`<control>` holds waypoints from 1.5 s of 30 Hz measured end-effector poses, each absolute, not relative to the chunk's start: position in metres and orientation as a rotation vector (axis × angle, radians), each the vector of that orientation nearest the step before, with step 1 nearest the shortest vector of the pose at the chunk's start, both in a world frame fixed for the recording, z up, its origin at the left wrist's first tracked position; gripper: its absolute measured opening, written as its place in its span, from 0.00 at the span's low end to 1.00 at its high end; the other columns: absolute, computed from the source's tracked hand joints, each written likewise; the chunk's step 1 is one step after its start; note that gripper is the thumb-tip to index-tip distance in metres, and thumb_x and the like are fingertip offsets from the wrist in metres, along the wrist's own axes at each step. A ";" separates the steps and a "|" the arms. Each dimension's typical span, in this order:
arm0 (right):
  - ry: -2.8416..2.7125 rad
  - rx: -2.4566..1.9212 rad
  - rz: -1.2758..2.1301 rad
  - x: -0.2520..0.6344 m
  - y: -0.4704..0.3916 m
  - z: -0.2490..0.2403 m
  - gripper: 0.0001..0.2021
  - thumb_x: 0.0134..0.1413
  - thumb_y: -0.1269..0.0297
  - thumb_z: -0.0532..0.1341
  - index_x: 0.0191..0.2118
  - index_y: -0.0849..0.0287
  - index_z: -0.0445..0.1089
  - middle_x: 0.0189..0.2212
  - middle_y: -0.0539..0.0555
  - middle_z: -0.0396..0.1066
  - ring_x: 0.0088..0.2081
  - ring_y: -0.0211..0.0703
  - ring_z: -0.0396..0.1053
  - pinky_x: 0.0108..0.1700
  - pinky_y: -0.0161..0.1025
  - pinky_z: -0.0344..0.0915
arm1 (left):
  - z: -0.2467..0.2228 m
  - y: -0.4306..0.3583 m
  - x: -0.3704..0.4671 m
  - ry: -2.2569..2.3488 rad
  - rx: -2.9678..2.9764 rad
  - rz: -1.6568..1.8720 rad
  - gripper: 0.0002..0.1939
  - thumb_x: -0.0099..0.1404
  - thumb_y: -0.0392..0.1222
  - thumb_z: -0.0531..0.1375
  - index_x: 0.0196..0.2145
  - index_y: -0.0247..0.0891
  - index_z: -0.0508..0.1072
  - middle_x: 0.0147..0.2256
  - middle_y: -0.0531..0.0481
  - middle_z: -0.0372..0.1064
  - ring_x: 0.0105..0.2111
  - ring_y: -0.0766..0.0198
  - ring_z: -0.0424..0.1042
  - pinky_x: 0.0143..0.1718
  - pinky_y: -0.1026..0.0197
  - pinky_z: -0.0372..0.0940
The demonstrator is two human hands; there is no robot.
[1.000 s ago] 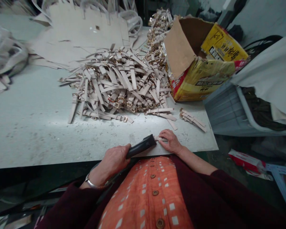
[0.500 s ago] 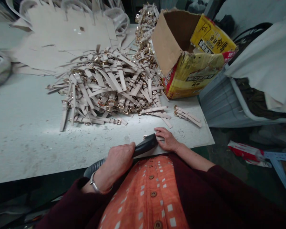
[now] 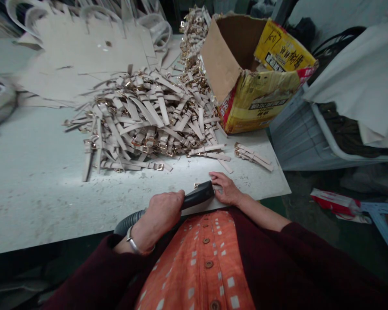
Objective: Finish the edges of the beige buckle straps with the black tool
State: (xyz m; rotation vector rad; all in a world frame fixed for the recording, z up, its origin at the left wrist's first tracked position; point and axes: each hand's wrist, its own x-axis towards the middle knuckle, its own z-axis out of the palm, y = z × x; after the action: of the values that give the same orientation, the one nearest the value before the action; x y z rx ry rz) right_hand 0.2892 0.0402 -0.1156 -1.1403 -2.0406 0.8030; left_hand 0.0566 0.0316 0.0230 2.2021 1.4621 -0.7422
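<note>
My left hand [image 3: 163,213] is wrapped round a black nozzle [image 3: 198,196] on a grey ribbed hose [image 3: 129,220]. The nozzle's wide end lies over a small buckled strap [image 3: 217,187] at the table's front edge, so the strap's middle is hidden. My right hand [image 3: 226,189] holds the strap's right end down with its fingers. A large heap of pale buckled straps [image 3: 155,112] lies beyond both hands. To the right of the heap, a few straps [image 3: 252,156] lie together near the table's corner.
A yellow cardboard box [image 3: 261,101] stands open at the table's right side. Beside the table is a grey bin [image 3: 291,142] with dark cloth and a white sheet. Flat pale pieces [image 3: 84,47] are stacked at the back left of the white table [image 3: 35,185].
The view has shifted slightly. The nozzle and both hands keep nearly the same place over the strap.
</note>
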 end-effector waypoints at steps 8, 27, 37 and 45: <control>-2.058 -1.118 0.835 0.290 0.041 -0.117 0.21 0.36 0.79 0.55 0.41 0.60 0.68 0.52 0.59 0.61 0.49 0.46 0.63 0.52 0.46 0.62 | 0.004 0.026 0.036 1.604 2.106 -0.675 0.16 0.56 0.42 0.52 0.43 0.40 0.65 0.35 0.44 0.72 0.35 0.58 0.72 0.33 0.60 0.62; -2.092 -1.064 0.806 0.290 0.043 -0.118 0.21 0.39 0.76 0.58 0.44 0.59 0.66 0.51 0.59 0.62 0.52 0.48 0.60 0.53 0.47 0.60 | -0.003 0.023 0.045 1.588 2.127 -0.596 0.16 0.54 0.42 0.52 0.42 0.41 0.65 0.34 0.45 0.72 0.35 0.57 0.72 0.31 0.61 0.60; -1.995 -1.265 0.508 0.308 0.053 -0.103 0.11 0.50 0.69 0.59 0.42 0.58 0.67 0.42 0.57 0.67 0.46 0.46 0.63 0.49 0.44 0.62 | 0.004 0.008 -0.001 1.822 1.911 -0.464 0.13 0.56 0.45 0.51 0.39 0.43 0.65 0.29 0.49 0.71 0.31 0.60 0.71 0.28 0.65 0.57; -1.912 -1.818 0.084 0.395 0.093 -0.093 0.12 0.48 0.64 0.60 0.41 0.58 0.70 0.44 0.58 0.66 0.47 0.51 0.60 0.48 0.49 0.57 | -0.006 -0.012 -0.012 1.854 1.824 -0.438 0.13 0.55 0.44 0.51 0.39 0.43 0.64 0.29 0.49 0.72 0.32 0.60 0.72 0.28 0.65 0.56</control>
State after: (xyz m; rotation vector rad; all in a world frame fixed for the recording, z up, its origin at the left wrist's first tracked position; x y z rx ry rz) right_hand 0.3953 0.0925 -0.0932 -1.8176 -1.9117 0.0839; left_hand -0.0119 -0.0124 -0.0062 1.8239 1.8545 -0.4384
